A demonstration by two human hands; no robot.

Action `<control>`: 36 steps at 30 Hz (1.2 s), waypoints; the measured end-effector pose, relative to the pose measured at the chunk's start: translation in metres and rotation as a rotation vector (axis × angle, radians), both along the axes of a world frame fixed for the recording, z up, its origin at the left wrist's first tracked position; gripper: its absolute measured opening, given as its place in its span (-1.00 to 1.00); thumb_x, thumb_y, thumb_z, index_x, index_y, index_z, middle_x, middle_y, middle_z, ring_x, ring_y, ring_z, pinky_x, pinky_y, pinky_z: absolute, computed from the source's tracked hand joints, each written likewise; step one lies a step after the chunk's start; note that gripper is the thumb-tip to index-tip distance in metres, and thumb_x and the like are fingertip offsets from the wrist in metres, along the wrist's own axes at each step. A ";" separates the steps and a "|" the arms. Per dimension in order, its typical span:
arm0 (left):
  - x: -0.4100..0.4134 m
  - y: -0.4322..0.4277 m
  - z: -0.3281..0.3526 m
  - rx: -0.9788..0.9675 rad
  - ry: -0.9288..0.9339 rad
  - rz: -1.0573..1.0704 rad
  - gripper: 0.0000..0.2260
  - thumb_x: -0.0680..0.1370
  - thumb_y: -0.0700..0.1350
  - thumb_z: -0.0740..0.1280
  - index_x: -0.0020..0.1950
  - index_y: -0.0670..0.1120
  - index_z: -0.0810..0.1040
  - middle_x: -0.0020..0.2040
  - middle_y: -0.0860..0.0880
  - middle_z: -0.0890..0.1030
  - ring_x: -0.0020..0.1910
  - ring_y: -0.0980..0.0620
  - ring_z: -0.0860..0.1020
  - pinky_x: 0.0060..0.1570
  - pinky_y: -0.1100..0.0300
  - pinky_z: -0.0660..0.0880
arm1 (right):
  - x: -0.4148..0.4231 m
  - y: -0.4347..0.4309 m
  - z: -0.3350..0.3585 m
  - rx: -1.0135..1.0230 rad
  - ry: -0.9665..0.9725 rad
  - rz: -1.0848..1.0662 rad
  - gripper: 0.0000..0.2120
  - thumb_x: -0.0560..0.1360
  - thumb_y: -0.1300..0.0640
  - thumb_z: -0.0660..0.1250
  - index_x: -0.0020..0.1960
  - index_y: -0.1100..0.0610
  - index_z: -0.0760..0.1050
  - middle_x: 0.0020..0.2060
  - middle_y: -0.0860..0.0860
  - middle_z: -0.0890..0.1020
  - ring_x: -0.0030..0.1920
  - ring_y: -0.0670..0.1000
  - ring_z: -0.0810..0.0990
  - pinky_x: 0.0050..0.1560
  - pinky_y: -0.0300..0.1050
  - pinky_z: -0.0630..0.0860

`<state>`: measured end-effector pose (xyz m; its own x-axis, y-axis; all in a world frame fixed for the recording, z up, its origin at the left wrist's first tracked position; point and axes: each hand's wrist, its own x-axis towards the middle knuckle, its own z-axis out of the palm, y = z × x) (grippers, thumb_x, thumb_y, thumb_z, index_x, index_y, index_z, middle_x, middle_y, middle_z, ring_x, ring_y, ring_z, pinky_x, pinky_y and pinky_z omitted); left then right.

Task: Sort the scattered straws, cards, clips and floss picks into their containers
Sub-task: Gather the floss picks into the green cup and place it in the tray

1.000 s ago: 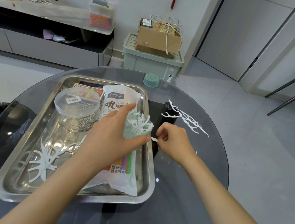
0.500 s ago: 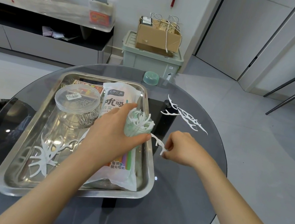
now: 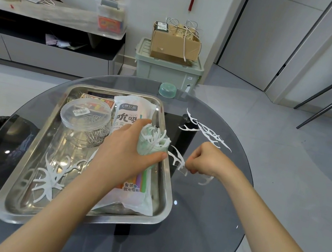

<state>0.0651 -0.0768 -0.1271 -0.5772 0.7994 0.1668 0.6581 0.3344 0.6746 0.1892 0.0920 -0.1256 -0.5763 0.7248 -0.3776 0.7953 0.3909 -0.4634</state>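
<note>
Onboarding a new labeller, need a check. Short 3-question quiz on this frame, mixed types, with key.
1. True or false: the left hand grips the green floss pick jar.
2. Where is the green lid? A) on the jar B) on the glass table, beyond the steel tray C) inside the tray
3. Fill in: the right hand pinches a white ____.
Key: 1 true; 2 B; 3 floss pick.
</note>
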 end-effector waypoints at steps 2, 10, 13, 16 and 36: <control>0.000 0.000 0.000 0.002 -0.001 0.000 -0.30 0.34 0.28 0.38 0.42 0.09 0.30 0.26 0.02 0.53 0.17 -0.03 0.51 0.14 0.01 0.49 | -0.006 0.000 -0.004 -0.014 0.051 -0.049 -0.84 0.36 0.26 0.30 -0.19 0.28 0.64 -0.39 0.02 0.61 -0.43 -0.09 0.47 -0.36 -0.31 0.40; -0.003 0.001 -0.001 0.035 0.004 0.005 -0.33 0.35 0.24 0.41 0.40 0.08 0.32 0.23 0.03 0.54 0.14 -0.01 0.52 0.08 0.09 0.47 | -0.023 -0.004 -0.013 0.163 -0.043 0.091 -0.58 0.35 -0.06 0.47 -0.45 0.16 0.35 -0.49 0.05 0.36 -0.42 0.01 0.31 -0.46 -0.14 0.21; -0.002 0.002 -0.001 0.031 0.017 0.005 -0.32 0.34 0.25 0.41 0.40 0.08 0.32 0.23 0.04 0.54 0.12 0.00 0.52 0.05 0.12 0.46 | -0.029 -0.008 -0.017 0.174 -0.057 0.115 -0.58 0.38 -0.01 0.45 -0.40 0.14 0.26 -0.45 0.03 0.30 -0.37 0.04 0.29 -0.44 -0.14 0.20; -0.003 0.002 -0.001 0.024 0.024 0.002 -0.31 0.33 0.27 0.39 0.40 0.08 0.32 0.22 0.03 0.55 0.12 0.00 0.53 0.04 0.13 0.46 | -0.033 -0.008 -0.017 0.144 -0.083 0.145 -0.68 0.44 0.00 0.41 -0.29 0.18 0.38 -0.32 0.06 0.43 -0.23 0.10 0.40 -0.34 -0.15 0.32; -0.001 0.004 -0.006 -0.012 0.009 -0.017 -0.31 0.29 0.28 0.40 0.36 0.08 0.34 0.20 0.04 0.56 0.13 -0.01 0.53 0.09 0.02 0.51 | -0.004 -0.036 0.040 0.118 0.780 0.248 -0.72 0.53 0.21 0.31 -0.12 -0.18 0.60 -0.43 -0.08 0.62 -0.38 -0.09 0.61 -0.30 -0.30 0.50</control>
